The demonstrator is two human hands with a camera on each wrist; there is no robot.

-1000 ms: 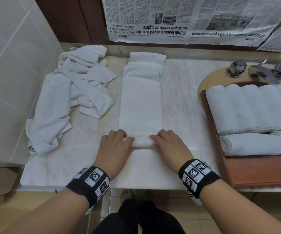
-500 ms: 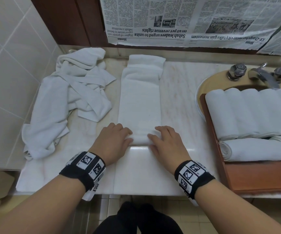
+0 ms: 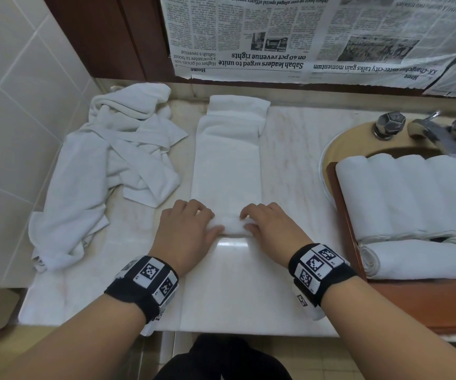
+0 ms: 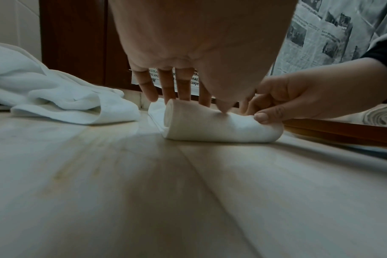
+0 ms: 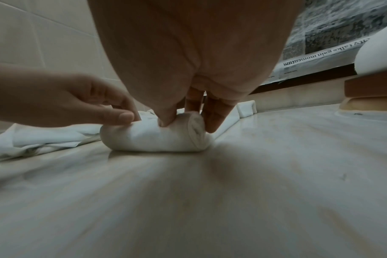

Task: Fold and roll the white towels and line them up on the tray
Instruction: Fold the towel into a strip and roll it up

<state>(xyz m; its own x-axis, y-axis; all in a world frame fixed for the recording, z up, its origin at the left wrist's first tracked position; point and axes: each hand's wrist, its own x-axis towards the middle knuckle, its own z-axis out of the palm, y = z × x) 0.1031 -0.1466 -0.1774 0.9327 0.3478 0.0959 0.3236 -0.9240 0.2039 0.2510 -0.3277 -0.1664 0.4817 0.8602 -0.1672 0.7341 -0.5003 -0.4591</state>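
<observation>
Since a second ago our roll (image 3: 232, 225) has crept up the towel (image 3: 226, 171); both hands, left (image 3: 187, 231) and right (image 3: 272, 229), curl round it; uneven pressure could skew it.

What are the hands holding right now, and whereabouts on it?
Both hands hold the folded towel at its rolled near end: left hand on the roll's left end, right hand on its right end.

The head view looks steeply down from above on the marble counter (image 3: 237, 297), the two wrist views sit low, nearly on its surface, facing forward under each palm, and all three share the half-rolled towel (image 3: 232, 226) at frame centre, seen close from opposite ends by the wrists.
</observation>
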